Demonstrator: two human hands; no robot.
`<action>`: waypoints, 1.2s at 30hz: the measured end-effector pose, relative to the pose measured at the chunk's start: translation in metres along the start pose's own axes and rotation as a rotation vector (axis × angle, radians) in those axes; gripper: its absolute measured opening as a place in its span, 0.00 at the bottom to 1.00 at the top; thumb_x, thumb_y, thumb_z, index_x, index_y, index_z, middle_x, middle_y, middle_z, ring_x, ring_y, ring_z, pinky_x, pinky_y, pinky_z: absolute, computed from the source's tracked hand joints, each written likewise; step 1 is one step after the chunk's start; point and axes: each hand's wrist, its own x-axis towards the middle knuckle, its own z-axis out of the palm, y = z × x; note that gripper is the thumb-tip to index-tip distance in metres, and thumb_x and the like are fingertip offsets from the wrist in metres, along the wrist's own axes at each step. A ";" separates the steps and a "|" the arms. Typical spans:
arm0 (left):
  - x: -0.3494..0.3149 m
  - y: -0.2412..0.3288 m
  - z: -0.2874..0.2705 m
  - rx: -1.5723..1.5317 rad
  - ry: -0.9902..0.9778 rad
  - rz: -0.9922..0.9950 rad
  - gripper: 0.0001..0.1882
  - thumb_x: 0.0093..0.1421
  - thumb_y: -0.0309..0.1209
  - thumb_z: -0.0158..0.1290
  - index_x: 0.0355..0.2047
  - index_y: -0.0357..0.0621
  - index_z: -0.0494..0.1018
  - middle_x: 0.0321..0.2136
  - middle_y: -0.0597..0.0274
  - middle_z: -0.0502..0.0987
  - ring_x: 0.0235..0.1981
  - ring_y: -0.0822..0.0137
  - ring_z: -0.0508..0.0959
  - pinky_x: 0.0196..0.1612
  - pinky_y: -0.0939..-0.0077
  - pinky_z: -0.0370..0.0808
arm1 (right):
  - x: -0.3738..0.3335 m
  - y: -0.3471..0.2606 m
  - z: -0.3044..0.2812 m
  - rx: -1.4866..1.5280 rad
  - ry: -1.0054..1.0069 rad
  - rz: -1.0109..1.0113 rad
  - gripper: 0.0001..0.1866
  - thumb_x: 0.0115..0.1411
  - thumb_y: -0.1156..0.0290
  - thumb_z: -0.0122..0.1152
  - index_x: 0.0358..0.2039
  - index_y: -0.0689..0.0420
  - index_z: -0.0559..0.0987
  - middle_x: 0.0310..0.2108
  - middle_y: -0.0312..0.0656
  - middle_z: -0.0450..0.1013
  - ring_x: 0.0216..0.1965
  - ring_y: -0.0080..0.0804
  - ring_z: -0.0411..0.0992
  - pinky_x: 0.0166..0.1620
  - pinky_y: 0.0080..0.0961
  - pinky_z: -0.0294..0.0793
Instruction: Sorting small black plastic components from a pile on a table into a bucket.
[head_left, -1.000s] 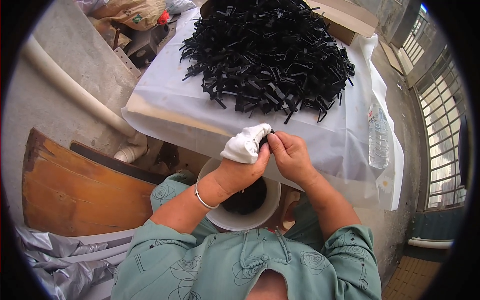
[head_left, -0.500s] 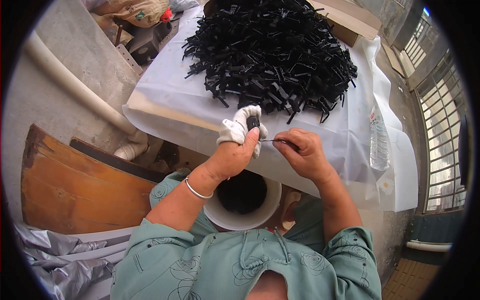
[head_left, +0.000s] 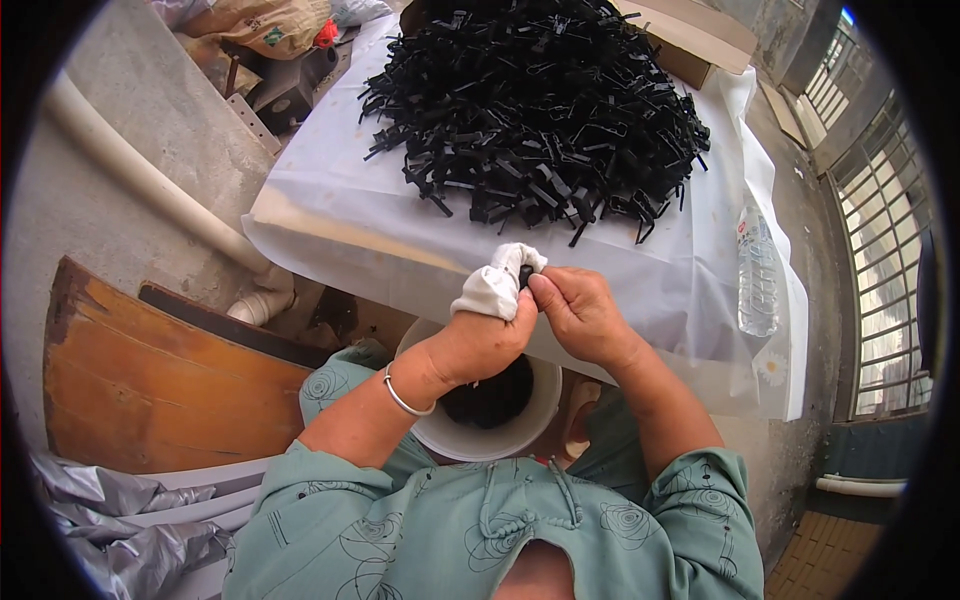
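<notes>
A small black part shows between my two hands above the front edge of the cloth-covered table. My left hand, in a white glove with its thumb bare, is closed around it. My bare right hand meets it from the right, thumb and index finger pinched against the part. Whatever else sits in the right fingers is hidden. Beyond them rises a large heap of black clip-like pieces, some with thin bent loops. Below my hands stands a white bucket with dark contents.
A clear plastic bottle lies at the table's right side. An open cardboard box is behind the heap. To the left are a pale pipe, a brown wooden board and silvery sheeting. A barred window stands at right.
My right hand has moved left until it meets my left hand. The thin dark rod that stretched between them is no longer visible. My left hand has lowered slightly and turned.
</notes>
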 end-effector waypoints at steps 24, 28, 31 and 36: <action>0.005 -0.008 -0.014 -0.356 -0.070 -0.141 0.15 0.61 0.28 0.47 0.48 0.38 0.64 0.35 0.64 0.71 0.30 0.78 0.70 0.33 0.83 0.70 | 0.005 0.003 -0.010 0.044 0.009 0.166 0.12 0.57 0.67 0.55 0.24 0.63 0.71 0.16 0.35 0.61 0.21 0.20 0.58 0.25 0.19 0.60; 0.007 -0.007 -0.009 -0.605 -0.058 -0.279 0.14 0.61 0.28 0.47 0.47 0.39 0.64 0.33 0.67 0.71 0.29 0.79 0.69 0.30 0.85 0.69 | 0.002 0.008 -0.007 0.025 0.065 0.110 0.11 0.55 0.68 0.56 0.23 0.63 0.71 0.16 0.45 0.65 0.18 0.34 0.64 0.24 0.28 0.64; 0.005 -0.016 -0.006 -0.581 0.006 -0.291 0.14 0.61 0.28 0.47 0.47 0.39 0.64 0.33 0.66 0.71 0.29 0.80 0.69 0.28 0.85 0.70 | 0.001 -0.005 -0.008 0.070 0.149 -0.066 0.11 0.55 0.68 0.58 0.24 0.62 0.71 0.16 0.36 0.62 0.19 0.21 0.59 0.23 0.20 0.59; 0.007 -0.008 -0.009 -0.511 -0.010 -0.315 0.14 0.60 0.27 0.47 0.46 0.38 0.65 0.29 0.67 0.72 0.25 0.81 0.70 0.25 0.87 0.70 | 0.002 -0.010 0.004 -0.113 0.286 -0.132 0.11 0.51 0.71 0.63 0.22 0.61 0.70 0.15 0.39 0.64 0.17 0.24 0.61 0.21 0.21 0.60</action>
